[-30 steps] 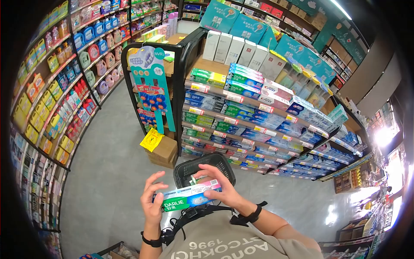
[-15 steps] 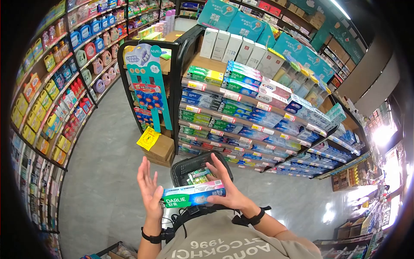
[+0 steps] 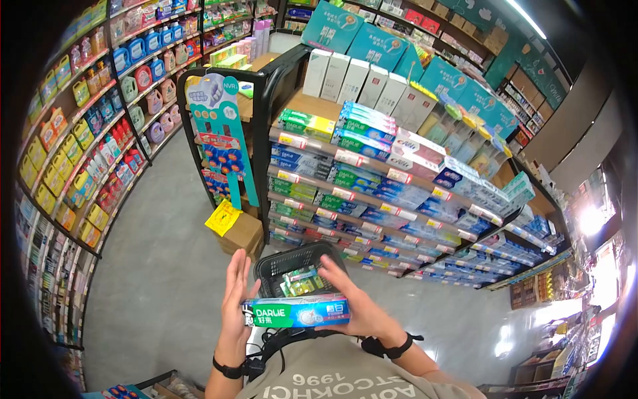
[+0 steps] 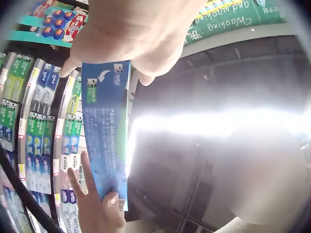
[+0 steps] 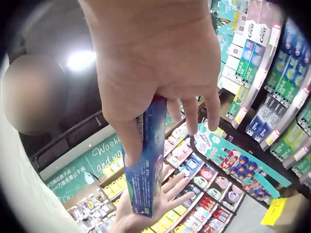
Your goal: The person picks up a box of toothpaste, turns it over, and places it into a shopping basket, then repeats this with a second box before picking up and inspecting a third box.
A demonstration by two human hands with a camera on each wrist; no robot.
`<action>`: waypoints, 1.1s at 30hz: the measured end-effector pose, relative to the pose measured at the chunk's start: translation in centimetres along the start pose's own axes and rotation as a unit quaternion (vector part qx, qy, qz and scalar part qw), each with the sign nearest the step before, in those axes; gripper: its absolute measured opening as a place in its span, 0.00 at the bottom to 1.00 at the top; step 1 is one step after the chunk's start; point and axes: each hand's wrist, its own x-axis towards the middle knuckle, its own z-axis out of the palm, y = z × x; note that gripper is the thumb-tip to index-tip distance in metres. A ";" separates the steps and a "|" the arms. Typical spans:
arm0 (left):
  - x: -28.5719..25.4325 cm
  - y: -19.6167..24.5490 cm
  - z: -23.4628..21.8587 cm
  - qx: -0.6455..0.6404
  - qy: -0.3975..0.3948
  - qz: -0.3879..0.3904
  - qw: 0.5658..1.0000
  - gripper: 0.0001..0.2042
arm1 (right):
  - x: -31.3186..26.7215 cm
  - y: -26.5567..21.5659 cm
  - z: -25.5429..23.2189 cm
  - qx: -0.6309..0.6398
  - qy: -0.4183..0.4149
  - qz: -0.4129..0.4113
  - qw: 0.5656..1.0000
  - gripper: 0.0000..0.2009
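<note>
A blue, green and white Darlie toothpaste box [image 3: 296, 314] lies level between both hands, its printed front turned to the head camera. My right hand [image 3: 362, 307] holds its right end, the thumb against one broad face and the fingers spread past the other side. At the left end, my left hand [image 3: 234, 299] touches the box with its fingers straight and pointing up. Small print covers the box's back [image 4: 104, 131] in the left wrist view. Just beyond the hands is a black shopping basket [image 3: 264, 269] with several small green-and-white packages [image 3: 302, 282] inside.
Ahead stands a shelf [image 3: 345, 157] stacked with toothpaste boxes. A cardboard box [image 3: 240, 234] with a yellow sign [image 3: 222, 217] sits on the floor beside a hanging display strip [image 3: 219, 139]. Detergent shelves [image 3: 100, 126] curve along the left, across the grey aisle floor [image 3: 153, 266].
The toothpaste box has tilted so its front faces the head camera more fully. My left fingers have straightened and the thumb has left the front. The basket's packages show more.
</note>
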 end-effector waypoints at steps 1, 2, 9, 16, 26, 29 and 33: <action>0.0 -0.1 0.7 -0.020 -0.007 0.002 1.000 0.36 | -0.1 0.2 -0.5 0.005 -0.008 -0.003 1.000 0.55; -0.1 -0.1 1.2 -0.038 -0.013 0.003 0.999 0.36 | -0.5 -0.5 -1.2 0.037 0.003 0.051 0.998 0.46; -0.6 -0.7 4.4 -0.054 -0.167 0.034 0.984 0.51 | -3.4 2.7 -5.8 0.066 0.018 -0.007 0.998 0.32; 0.5 -3.6 7.1 0.058 -0.211 0.056 0.974 0.78 | -5.6 5.7 -10.4 0.107 0.067 -0.055 0.990 0.30; -0.6 -5.9 14.7 0.214 -0.213 0.074 0.950 0.76 | -9.7 10.2 -14.7 0.198 0.051 -0.013 0.979 0.30; -1.0 -6.9 16.2 0.223 -0.193 0.055 0.954 0.72 | -11.0 11.7 -15.5 0.185 0.039 0.009 0.982 0.29; -2.1 -7.2 18.3 0.232 -0.161 0.017 0.959 0.58 | -11.6 12.5 -17.0 0.191 0.013 0.010 0.981 0.26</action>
